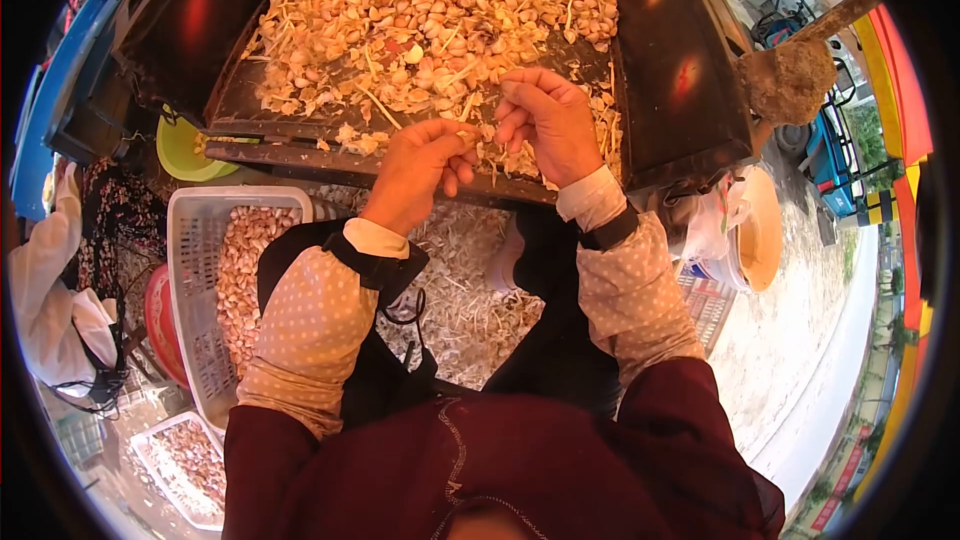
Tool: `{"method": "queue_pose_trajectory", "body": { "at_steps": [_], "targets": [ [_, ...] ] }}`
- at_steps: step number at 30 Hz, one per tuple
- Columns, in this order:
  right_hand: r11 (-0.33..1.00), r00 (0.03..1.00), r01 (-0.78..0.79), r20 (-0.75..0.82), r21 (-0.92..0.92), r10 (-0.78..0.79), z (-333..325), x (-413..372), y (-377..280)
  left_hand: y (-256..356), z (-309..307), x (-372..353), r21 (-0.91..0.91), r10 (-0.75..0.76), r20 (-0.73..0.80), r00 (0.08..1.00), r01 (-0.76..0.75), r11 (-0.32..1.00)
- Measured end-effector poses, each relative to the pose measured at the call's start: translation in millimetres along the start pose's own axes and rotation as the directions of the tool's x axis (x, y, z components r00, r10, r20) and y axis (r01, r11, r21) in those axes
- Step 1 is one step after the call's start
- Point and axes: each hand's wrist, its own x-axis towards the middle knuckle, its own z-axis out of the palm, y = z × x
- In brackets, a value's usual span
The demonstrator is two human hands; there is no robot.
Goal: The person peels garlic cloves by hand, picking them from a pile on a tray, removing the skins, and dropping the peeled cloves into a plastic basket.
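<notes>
A broad heap of garlic cloves, mixed with papery skins and dry stalks, covers the dark work table in front of me. My left hand is above the table's near edge, thumb and fingers pinched together. Something small and pale seems to be at its fingertips, too small to name. Just to the right, my right hand has its thumb against a bent index finger and the other fingers curled. Whatever it may hold is hidden. The two hands are close but apart.
Left of my legs stands a grey plastic crate with garlic cloves inside. Beyond it are a green bowl, a red basin and a white basket of cloves. Skins litter the ground. A bucket stands at right.
</notes>
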Motion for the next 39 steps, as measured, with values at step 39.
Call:
{"method": "queue_pose_trajectory", "body": {
  "at_steps": [39],
  "targets": [
    [0.151,0.740,0.672,0.651,-0.725,-0.169,7,1,-19,9,2,11,0.214,0.215,0.081,0.973,-0.228,0.950]
  ]
}}
